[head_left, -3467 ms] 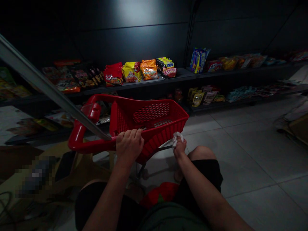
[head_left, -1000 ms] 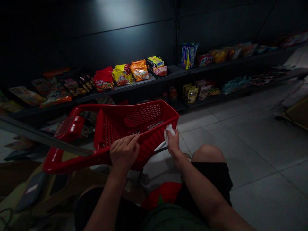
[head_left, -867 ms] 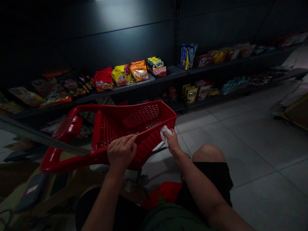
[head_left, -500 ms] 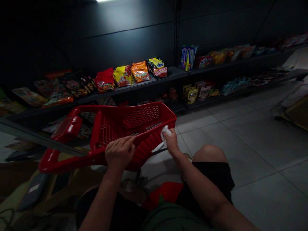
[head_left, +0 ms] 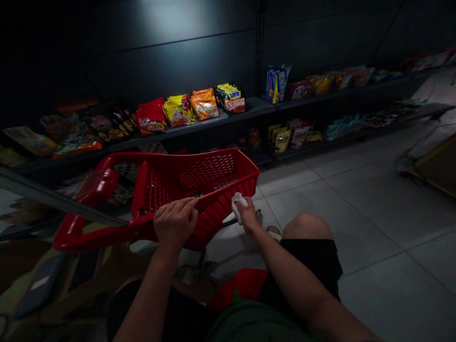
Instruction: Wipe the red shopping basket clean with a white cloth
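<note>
A red plastic shopping cart [head_left: 213, 206] stands before me, its handle end to the left and its slotted basket to the right. My left hand [head_left: 176, 221] is closed over the basket's near rim. In my right hand [head_left: 248, 216] is a crumpled white cloth [head_left: 238, 205], held against or very close to the outer side of the basket near its right end. The dim light leaves it unclear whether cloth and plastic touch.
Low dark shelves [head_left: 261, 105] behind the cart carry snack bags, among them red packets [head_left: 150, 117] and orange packets [head_left: 205, 104]. A metal pole [head_left: 64, 197] slants across the cart's handle. Cardboard [head_left: 117, 266] lies at lower left. Pale floor tiles [head_left: 359, 209] extend to the right.
My right hand has moved the white cloth down and slightly left, from near the basket's rim to lower on its side. My left hand keeps its hold on the rim.
</note>
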`<state>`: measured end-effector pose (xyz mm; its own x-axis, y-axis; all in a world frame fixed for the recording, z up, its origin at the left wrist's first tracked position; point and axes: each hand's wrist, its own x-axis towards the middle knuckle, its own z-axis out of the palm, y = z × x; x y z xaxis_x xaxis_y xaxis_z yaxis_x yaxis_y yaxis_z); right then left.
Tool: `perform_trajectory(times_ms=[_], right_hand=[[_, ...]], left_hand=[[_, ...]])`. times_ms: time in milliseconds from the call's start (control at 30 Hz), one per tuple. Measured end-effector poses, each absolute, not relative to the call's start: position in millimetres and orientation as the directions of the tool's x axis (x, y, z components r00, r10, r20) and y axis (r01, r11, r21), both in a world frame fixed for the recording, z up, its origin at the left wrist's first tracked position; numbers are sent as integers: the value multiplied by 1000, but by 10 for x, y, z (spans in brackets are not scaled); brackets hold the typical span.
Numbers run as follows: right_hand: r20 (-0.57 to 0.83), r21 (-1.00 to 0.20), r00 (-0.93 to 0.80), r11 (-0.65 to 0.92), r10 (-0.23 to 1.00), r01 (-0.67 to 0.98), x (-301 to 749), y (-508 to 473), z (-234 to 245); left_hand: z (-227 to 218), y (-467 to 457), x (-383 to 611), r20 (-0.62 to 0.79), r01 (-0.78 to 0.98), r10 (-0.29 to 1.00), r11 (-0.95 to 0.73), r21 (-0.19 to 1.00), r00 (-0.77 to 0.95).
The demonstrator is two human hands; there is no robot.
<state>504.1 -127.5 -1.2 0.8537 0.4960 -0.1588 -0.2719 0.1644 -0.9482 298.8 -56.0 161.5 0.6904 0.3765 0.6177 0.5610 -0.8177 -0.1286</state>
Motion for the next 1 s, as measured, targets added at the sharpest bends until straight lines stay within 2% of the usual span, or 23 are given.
perform_trajectory(times_ms=[67,100,200,267,333,500,533,567,667,733,867,1000], right_hand=[[-203,-931,820,155,535,-332,5020,-1267,-40],[-232,-915,844,186,483,-358,5101,-1262,-39],[-316,-875,931,324,185,-361,5524,-1236,-9],[-328,-868,940,365,89,-337,5693,-1215,-8],[-295,-877,948,359,119,-318,5605,-1206,-51],[-294,-904,839,151,459,-400,4908,-1220,-276],[-299,-901,821,141,486,-411,4881,-1226,-306],[-299,-897,832,159,468,-412,4924,-1232,-325],[-331,-874,922,304,201,-380,5338,-1237,-336],[-366,-849,926,374,94,-373,5596,-1230,-343],[-367,-818,913,407,176,-407,5419,-1221,-461],[-409,-778,792,281,453,-563,4843,-1221,-607]], left_hand=[[1634,-535,2988,615,562,378,-817,-131,692],[1644,-526,2984,613,560,378,-818,-131,694],[1661,-512,2962,603,551,378,-825,-125,702],[1651,-504,2950,608,555,383,-824,-115,695],[1633,-493,2944,618,563,389,-820,-105,683],[1647,-465,2952,621,585,413,-806,-92,666],[1661,-463,2953,616,587,416,-804,-94,669],[1675,-462,2952,610,587,418,-804,-97,673],[1693,-466,2942,599,583,420,-806,-100,682],[1680,-467,2930,603,585,420,-805,-96,678],[1635,-464,2914,619,599,425,-795,-94,661],[1630,-454,2920,623,602,425,-793,-94,657]])
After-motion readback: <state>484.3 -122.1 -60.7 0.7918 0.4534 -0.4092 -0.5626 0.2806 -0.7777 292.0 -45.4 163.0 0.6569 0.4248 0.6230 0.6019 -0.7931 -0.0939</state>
